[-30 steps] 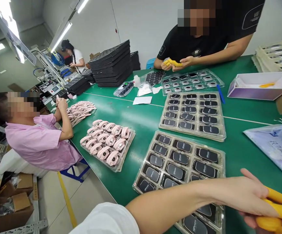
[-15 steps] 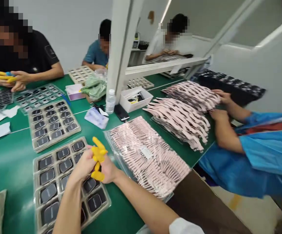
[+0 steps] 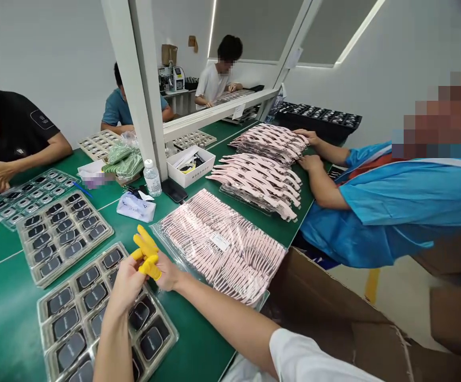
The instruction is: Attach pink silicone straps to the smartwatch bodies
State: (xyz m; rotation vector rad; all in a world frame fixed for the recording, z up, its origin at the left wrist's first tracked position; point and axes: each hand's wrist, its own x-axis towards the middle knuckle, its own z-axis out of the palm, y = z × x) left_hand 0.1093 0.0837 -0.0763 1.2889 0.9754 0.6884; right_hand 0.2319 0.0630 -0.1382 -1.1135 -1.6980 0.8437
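Observation:
My left hand (image 3: 124, 284) and my right hand (image 3: 163, 271) meet fingertip to fingertip just above a clear plastic tray (image 3: 173, 335) of black watch bodies at the near table edge. Several fingers wear yellow finger cots (image 3: 147, 253). One capped finger sticks up and the others are pinched together. Whatever sits between the fingertips is hidden. A sealed clear bag of pink straps (image 3: 222, 246) lies right beside my right hand.
A second tray of watch bodies (image 3: 109, 231) lies farther left. Behind stand a water bottle (image 3: 151, 178), a phone (image 3: 174, 190), a white box (image 3: 190, 167) and a white post (image 3: 142, 79). A person in blue (image 3: 393, 207) handles pink strap stacks (image 3: 262, 180). A cardboard box (image 3: 333, 318) stands below the table edge.
The view has swung from the left side of the table to the right. My two hands have come together over the near tray and stay pinched there.

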